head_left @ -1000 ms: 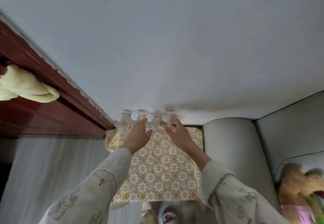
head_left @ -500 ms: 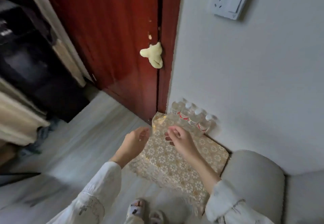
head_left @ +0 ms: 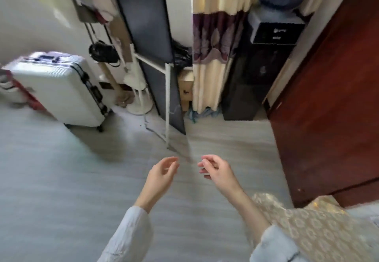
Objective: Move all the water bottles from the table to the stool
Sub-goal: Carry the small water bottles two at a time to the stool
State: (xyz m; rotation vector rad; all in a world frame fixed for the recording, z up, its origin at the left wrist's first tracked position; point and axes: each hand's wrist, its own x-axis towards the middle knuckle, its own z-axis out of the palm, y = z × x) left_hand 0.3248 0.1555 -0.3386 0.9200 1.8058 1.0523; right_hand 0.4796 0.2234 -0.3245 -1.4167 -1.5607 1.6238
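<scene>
- Now both hands are held over the grey floor (head_left: 61, 200), near the middle of the view, and both are empty.
- Left hand (head_left: 162, 173): the palm turns to the right, the fingers are loosely curled and a little apart, and they touch nothing.
- Right hand (head_left: 217, 171): the palm turns to the left, the fingers are bent inward and close to each other, but nothing is between them.
- The two hands are near each other with a gap of bare floor between them; they do not touch.
- Both arms wear pale sleeves (head_left: 129, 239) which come in from the near edge.
- No water bottle shows in this view, so I cannot tell where the bottles are.
- A surface with a gold flower-pattern cloth (head_left: 320, 227) lies at the near right, partly under the right forearm; only its corner is visible.
- A dark red wooden door (head_left: 332, 118) stands on the right side.
- A white suitcase (head_left: 59, 89) stands upright at the far left, on the floor.
- A tall dark panel (head_left: 149, 26) with a white frame stands at the far middle, and beside it, to the right, hangs a cream and purple curtain (head_left: 213, 46).
- A black water dispenser (head_left: 264, 61) stands between the curtain and the door.
- The picture is blurred at the edges.
</scene>
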